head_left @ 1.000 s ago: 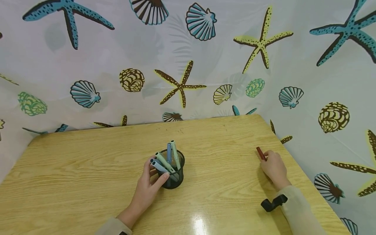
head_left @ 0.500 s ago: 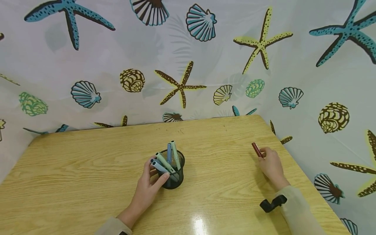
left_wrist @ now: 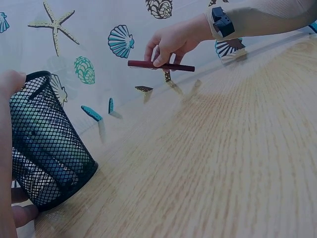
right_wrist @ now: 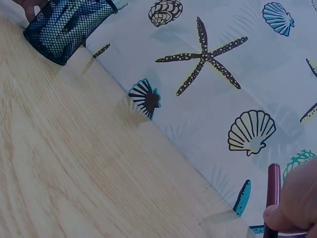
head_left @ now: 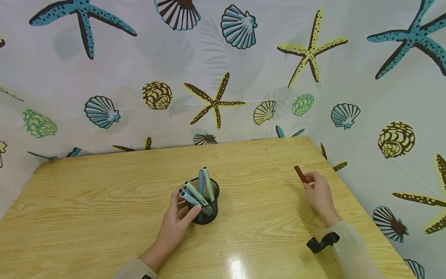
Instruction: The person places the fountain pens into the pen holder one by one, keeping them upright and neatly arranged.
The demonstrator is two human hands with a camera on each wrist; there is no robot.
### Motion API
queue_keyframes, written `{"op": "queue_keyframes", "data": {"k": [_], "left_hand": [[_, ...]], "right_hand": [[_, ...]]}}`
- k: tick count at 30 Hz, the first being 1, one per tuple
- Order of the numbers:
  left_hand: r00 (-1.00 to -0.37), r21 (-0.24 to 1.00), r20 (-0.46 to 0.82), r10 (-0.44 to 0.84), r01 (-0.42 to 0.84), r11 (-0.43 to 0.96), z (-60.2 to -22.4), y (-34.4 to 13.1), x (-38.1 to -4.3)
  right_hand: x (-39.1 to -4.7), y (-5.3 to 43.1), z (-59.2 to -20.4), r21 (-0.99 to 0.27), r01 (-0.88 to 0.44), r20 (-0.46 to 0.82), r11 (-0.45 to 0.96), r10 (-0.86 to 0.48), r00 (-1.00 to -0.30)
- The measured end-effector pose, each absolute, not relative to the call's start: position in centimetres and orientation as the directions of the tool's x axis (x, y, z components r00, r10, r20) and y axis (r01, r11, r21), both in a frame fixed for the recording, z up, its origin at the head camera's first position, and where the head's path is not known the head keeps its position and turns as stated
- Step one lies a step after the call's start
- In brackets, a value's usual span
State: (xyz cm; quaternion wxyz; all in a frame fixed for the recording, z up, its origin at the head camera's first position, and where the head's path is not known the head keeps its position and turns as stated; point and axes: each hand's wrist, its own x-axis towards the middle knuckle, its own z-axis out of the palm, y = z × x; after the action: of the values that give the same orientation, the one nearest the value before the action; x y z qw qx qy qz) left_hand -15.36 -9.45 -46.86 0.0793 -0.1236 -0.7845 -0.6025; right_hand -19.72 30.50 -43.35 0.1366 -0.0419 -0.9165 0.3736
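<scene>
A black mesh pen cup (head_left: 204, 217) stands on the table with several light green pens (head_left: 208, 186) and blue pens (head_left: 201, 180) leaning in it. My left hand (head_left: 175, 221) grips the cup from its left side, thumb at the near rim. Over to the right, my right hand (head_left: 319, 195) pinches a dark red pen (head_left: 300, 174) between thumb and fingers. From the left wrist, that pen (left_wrist: 141, 64) appears held above the tabletop. In the right wrist view, part of the pen (right_wrist: 273, 186) shows beside the thumb; its lower end is partly hidden.
The wooden table (head_left: 104, 201) meets a hanging cloth (head_left: 244, 77) printed with starfish and shells at its back and right edges. A black wrist mount (head_left: 323, 243) sticks out from the right sleeve. Light glares off the table's near part.
My right hand has moved slightly left and away from me with the red pen, which now sits farther left. The left hand and the pen cup have stayed put.
</scene>
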Motion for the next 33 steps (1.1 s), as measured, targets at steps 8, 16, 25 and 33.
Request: {"op": "queue_keyframes", "data": {"k": [8,16,25,33], "left_hand": [[-0.957,0.927,0.272,0.102,0.289,0.238,-46.7,-9.4,-15.3],[-0.959,0.928,0.266,0.101,0.283,0.242,-46.7,-9.5,-15.3],[-0.959,0.926,0.266,0.1,0.283,0.25,-46.6,-9.5,-15.3],[-0.96,0.929,0.264,0.098,0.28,0.242,-46.5,-9.4,-15.3]], "right_hand": [[-19.7,29.8,-43.0,-0.741,-0.04,0.217,0.671,0.182,-0.959],[-19.4,28.9,-42.6,-0.804,-0.047,0.181,0.593,0.169,-0.969],[-19.1,27.7,-41.9,-0.829,-0.086,0.195,0.552,0.141,-0.971],[-18.8,26.8,-41.4,-0.846,-0.151,0.236,0.512,0.105,-0.966]]}}
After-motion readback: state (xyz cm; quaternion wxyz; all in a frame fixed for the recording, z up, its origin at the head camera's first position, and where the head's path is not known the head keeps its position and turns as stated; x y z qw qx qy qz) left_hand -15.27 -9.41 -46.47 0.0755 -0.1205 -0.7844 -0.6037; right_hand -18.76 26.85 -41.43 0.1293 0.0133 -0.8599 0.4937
